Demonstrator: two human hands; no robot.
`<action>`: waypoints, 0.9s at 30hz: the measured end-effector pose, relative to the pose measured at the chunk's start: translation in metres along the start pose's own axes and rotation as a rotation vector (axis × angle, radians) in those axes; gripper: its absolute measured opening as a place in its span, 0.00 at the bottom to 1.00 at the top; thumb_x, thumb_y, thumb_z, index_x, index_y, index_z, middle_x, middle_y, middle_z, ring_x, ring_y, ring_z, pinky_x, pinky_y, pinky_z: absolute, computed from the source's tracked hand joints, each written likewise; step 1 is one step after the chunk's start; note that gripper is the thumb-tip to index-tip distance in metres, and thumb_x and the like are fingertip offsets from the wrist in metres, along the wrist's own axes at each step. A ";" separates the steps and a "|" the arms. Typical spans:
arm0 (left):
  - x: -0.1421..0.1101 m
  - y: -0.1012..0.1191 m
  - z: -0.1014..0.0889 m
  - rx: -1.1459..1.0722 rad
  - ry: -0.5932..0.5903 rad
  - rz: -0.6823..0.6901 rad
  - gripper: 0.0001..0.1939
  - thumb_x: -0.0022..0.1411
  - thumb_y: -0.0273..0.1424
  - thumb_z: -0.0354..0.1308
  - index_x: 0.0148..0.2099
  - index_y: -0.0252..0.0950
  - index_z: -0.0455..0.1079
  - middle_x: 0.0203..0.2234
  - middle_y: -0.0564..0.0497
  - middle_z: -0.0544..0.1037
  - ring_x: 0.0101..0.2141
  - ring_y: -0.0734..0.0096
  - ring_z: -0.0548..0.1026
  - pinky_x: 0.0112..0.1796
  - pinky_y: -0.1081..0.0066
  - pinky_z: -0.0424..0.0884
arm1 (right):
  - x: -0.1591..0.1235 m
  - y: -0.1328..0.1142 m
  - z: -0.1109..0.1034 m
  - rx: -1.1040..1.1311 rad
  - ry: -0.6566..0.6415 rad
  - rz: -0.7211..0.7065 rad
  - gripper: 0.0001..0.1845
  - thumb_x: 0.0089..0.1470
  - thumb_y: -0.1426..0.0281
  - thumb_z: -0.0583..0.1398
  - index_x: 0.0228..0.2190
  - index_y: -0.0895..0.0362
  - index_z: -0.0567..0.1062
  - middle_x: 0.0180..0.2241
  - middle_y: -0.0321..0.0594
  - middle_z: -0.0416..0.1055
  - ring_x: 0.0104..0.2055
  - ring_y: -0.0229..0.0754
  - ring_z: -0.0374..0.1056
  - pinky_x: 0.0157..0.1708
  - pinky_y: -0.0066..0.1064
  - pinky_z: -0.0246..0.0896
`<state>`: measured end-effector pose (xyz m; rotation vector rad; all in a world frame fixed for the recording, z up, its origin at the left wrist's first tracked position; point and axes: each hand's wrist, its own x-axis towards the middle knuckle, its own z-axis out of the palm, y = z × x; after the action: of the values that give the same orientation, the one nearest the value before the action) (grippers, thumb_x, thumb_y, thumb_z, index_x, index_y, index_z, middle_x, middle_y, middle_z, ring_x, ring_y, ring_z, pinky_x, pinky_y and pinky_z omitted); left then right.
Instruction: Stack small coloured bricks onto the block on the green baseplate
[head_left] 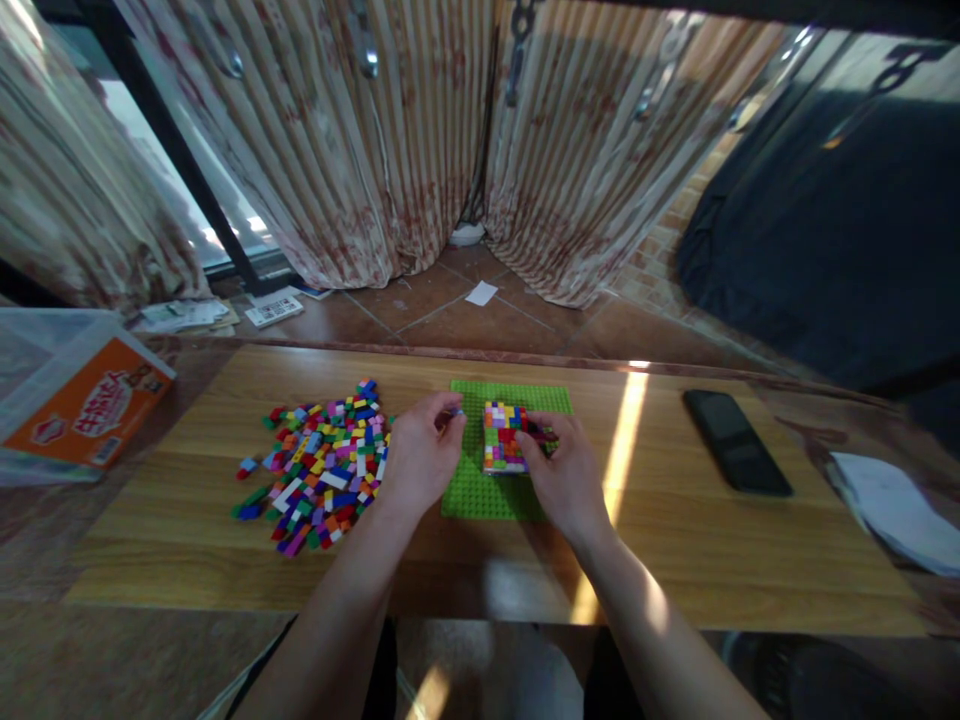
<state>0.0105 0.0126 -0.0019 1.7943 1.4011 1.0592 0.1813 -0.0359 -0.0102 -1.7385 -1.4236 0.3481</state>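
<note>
A green studded baseplate (466, 490) lies on the wooden table. On it stands a compact block of toy bricks (501, 438), many-coloured, its top patterned in red, pink, yellow, white and blue. My right hand (564, 468) grips the right side of this block, thumb at its edge; the palm hides part of the baseplate. Over the baseplate's left edge, my left hand (424, 450) is closed in a pinch, a small bluish brick (457, 411) just showing at the fingertips. Left of that hand spreads a loose pile of coloured bricks (326, 470), partly covered by the wrist.
A black phone (736, 442) rests on the right of the wooden table (660, 560). Beyond the right edge are white papers (900, 510). A clear plastic tub with an orange label (94, 405) stands at the left. Striped curtains (360, 150) hang behind.
</note>
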 end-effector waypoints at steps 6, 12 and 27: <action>0.000 -0.004 0.002 -0.033 0.017 0.017 0.12 0.58 0.28 0.57 0.45 0.36 0.74 0.40 0.45 0.81 0.39 0.64 0.79 0.43 0.64 0.75 | -0.003 0.002 0.006 -0.010 0.013 -0.047 0.11 0.56 0.66 0.57 0.41 0.54 0.75 0.40 0.46 0.70 0.43 0.50 0.67 0.44 0.47 0.64; -0.001 0.001 0.004 -0.230 -0.035 -0.017 0.14 0.58 0.28 0.57 0.47 0.36 0.74 0.41 0.45 0.80 0.41 0.65 0.79 0.46 0.63 0.75 | -0.002 0.002 0.000 0.060 0.033 -0.033 0.13 0.59 0.63 0.55 0.42 0.55 0.74 0.40 0.46 0.70 0.41 0.47 0.68 0.44 0.45 0.65; -0.005 0.024 -0.002 -0.652 -0.332 -0.073 0.15 0.57 0.27 0.59 0.48 0.35 0.72 0.42 0.46 0.81 0.44 0.67 0.78 0.49 0.63 0.73 | -0.006 -0.017 -0.013 0.213 -0.166 -0.316 0.15 0.61 0.68 0.56 0.49 0.47 0.74 0.49 0.42 0.69 0.53 0.44 0.66 0.54 0.43 0.63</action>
<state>0.0191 0.0017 0.0183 1.3439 0.7882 0.9759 0.1765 -0.0467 0.0085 -1.3145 -1.6855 0.4614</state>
